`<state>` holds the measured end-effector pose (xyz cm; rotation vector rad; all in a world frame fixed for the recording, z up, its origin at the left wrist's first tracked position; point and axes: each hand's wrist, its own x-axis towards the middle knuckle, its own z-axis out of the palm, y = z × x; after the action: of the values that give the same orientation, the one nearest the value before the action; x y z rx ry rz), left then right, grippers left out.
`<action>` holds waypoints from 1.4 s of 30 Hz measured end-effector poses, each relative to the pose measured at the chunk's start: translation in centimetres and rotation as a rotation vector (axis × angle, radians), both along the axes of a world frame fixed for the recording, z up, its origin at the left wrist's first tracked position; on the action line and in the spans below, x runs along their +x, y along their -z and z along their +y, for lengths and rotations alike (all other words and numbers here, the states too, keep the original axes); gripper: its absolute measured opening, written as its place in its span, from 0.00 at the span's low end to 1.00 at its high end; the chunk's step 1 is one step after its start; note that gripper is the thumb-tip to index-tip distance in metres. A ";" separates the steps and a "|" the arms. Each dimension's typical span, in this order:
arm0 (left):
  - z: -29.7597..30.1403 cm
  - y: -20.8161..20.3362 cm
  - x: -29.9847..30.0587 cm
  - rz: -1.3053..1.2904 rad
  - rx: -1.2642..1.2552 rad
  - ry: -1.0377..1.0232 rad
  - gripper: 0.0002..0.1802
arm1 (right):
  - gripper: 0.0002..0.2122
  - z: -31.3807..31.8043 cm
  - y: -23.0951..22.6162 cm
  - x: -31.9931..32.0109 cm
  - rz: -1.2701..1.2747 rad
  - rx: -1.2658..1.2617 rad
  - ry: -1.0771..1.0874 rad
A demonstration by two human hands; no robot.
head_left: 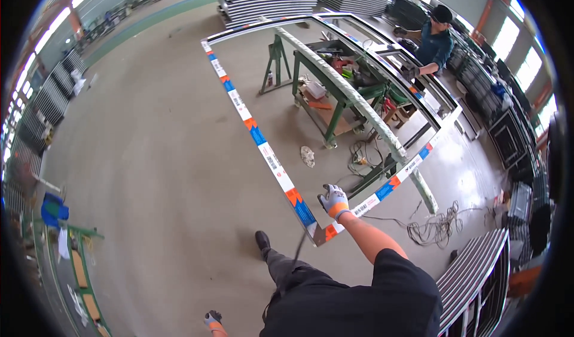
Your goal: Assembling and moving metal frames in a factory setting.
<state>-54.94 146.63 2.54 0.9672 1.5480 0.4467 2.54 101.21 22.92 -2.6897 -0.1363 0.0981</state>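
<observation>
Right hand (333, 201), gloved, gripping the near rail of the large rectangular window frame taped blue, orange and white (263, 145), just beside its nearest corner. Left hand (212, 319) low, well apart, grip unclear.

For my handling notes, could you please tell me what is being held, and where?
The gloved right hand grips the large rectangular film-wrapped window frame near its closest corner; the left hand holds nothing.

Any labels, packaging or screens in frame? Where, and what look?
Protective film on window frame: white strip with blue and orange blocks, along left rail and near rail held by right hand.
Wrapped beam: pale plastic wrap, lying diagonally across green trestles.
No screens visible.
</observation>
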 end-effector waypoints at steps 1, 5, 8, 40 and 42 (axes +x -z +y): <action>1.8 -0.4 1.9 0.004 0.003 0.024 0.07 | 0.23 1.0 0.3 0.8 -0.009 0.023 0.018; 6.4 -2.3 10.7 0.036 -0.031 0.189 0.07 | 0.23 8.1 0.5 6.2 0.011 0.084 0.108; 9.9 -1.2 14.1 0.023 -0.057 0.312 0.07 | 0.28 14.9 0.1 12.0 0.016 0.094 0.031; 52.2 -3.7 109.8 -0.185 0.319 1.179 0.10 | 0.21 43.7 -1.3 43.1 0.369 -0.148 0.413; 52.1 -4.3 113.9 -0.175 0.380 1.217 0.10 | 0.19 43.2 -0.1 42.9 0.354 -0.131 0.407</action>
<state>58.98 198.74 6.81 1.8809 0.5046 -0.0693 45.43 144.41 22.98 -2.7169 0.5385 0.4632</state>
